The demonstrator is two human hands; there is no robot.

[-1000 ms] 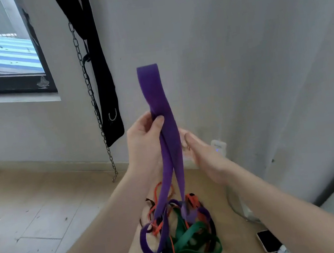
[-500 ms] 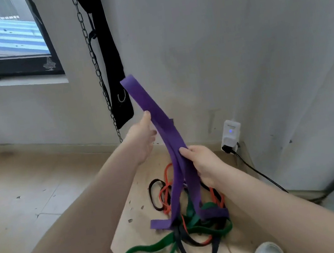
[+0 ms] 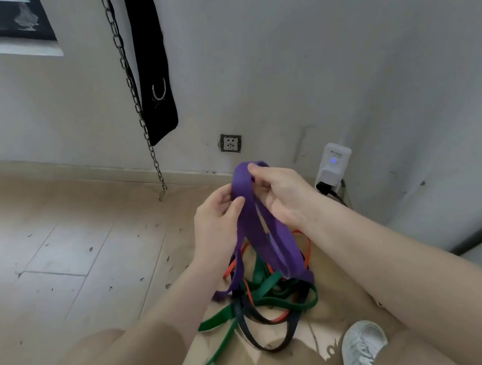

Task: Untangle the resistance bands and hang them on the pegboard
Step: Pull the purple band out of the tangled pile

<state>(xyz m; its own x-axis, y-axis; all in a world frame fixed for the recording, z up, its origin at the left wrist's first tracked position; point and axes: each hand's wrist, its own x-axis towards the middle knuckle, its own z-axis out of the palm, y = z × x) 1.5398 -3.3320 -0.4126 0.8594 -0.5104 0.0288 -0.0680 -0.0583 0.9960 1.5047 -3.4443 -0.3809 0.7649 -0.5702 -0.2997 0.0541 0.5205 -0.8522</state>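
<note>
While both hands hold the top fold of a purple band (image 3: 254, 227) above the floor (image 3: 59, 272), its lower loops trail into a tangle of green, orange and black bands (image 3: 266, 300) below. Fingers of the left hand (image 3: 217, 220) pinch one strand; those of the right hand (image 3: 282, 195) curl round the fold. The untangling step appears under way, with no pegboard in view. Next, judging by the knot, the purple loop needs drawing clear of the pile without dragging the others up.
</note>
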